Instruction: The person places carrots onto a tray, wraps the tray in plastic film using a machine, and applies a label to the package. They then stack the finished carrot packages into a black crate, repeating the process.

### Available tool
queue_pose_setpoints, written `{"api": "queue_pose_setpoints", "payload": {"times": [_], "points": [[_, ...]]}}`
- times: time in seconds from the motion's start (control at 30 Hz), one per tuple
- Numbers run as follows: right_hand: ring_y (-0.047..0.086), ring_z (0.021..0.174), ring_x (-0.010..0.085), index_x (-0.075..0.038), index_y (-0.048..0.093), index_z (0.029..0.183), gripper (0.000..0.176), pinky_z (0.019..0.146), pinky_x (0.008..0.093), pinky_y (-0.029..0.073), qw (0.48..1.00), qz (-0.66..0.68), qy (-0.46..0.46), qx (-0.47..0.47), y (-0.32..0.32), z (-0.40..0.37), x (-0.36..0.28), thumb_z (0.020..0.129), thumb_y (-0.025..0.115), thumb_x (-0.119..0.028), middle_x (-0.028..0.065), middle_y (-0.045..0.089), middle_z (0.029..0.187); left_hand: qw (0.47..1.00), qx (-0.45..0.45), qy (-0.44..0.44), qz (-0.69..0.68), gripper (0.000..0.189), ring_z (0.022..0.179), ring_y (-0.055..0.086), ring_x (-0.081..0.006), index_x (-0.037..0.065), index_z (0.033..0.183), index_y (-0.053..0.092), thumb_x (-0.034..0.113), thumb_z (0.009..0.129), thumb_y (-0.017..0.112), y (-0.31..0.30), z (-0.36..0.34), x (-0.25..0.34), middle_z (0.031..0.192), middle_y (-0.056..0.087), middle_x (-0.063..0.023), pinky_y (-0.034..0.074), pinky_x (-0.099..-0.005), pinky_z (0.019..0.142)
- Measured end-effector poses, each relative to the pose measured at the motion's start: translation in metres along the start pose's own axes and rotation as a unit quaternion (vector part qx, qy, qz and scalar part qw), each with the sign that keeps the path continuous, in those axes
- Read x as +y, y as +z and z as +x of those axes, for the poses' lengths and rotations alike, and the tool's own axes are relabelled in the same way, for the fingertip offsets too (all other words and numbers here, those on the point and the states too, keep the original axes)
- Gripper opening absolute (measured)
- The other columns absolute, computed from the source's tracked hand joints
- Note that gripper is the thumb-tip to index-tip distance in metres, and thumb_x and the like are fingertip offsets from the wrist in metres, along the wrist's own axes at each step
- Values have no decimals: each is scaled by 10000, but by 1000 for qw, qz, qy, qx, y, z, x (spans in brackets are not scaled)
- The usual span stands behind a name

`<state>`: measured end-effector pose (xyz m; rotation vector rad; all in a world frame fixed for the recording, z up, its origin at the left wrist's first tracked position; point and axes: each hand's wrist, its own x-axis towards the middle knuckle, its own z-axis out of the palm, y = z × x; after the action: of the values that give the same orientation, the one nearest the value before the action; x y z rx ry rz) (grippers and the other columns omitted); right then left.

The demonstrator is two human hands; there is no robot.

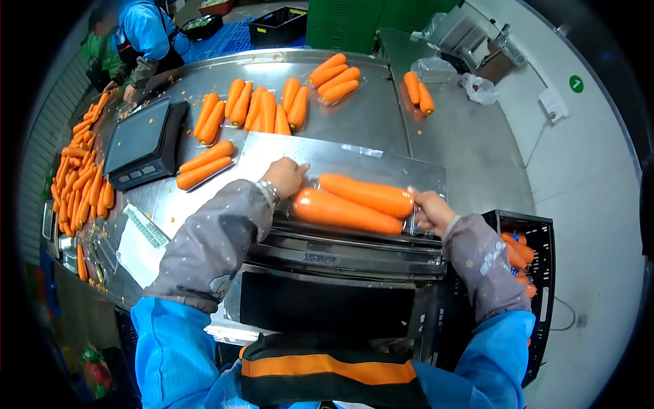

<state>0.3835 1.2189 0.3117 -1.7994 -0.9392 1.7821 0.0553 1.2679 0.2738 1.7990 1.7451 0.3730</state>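
Note:
Two large carrots (354,204) lie side by side in clear film over the metal plate of the wrapping machine (402,174), between my hands. My right hand (434,211) is closed on the film at their right end. At their left end is my left hand (286,177), its fingers bent and a fingertip pointing right; whether it grips film is too blurred to tell. Beyond the plate stand several carrot groups (262,109) on trays. A wrapped pair (206,165) sits left of my left hand.
A black scale (146,143) stands at the left, beside a large heap of loose carrots (78,180). A co-worker (146,41) reaches over the far left. At the right are a black crate (545,273) holding carrots, another carrot pair (418,93) and plastic bags (479,88).

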Motion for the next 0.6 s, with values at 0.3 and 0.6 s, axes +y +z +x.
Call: {"api": "queue_pose_setpoints", "payload": {"times": [0.3, 0.6], "points": [[571, 614, 198, 61, 634, 838, 469, 644, 335, 454, 964, -229, -134, 18, 46, -106, 145, 949, 446, -354, 161, 627, 673, 999, -6, 10, -51, 332, 623, 598, -391, -5, 737, 600, 264, 910, 508, 28, -204, -19, 641, 587, -229, 479, -452, 577], [570, 497, 290, 23, 609, 630, 455, 519, 359, 439, 910, -321, -193, 177, 71, -113, 194, 899, 537, -336, 146, 542, 517, 986, 154, -1, 60, 445, 463, 548, -367, 47, 586, 569, 401, 854, 592, 75, -248, -55, 492, 524, -181, 432, -424, 429]]}}
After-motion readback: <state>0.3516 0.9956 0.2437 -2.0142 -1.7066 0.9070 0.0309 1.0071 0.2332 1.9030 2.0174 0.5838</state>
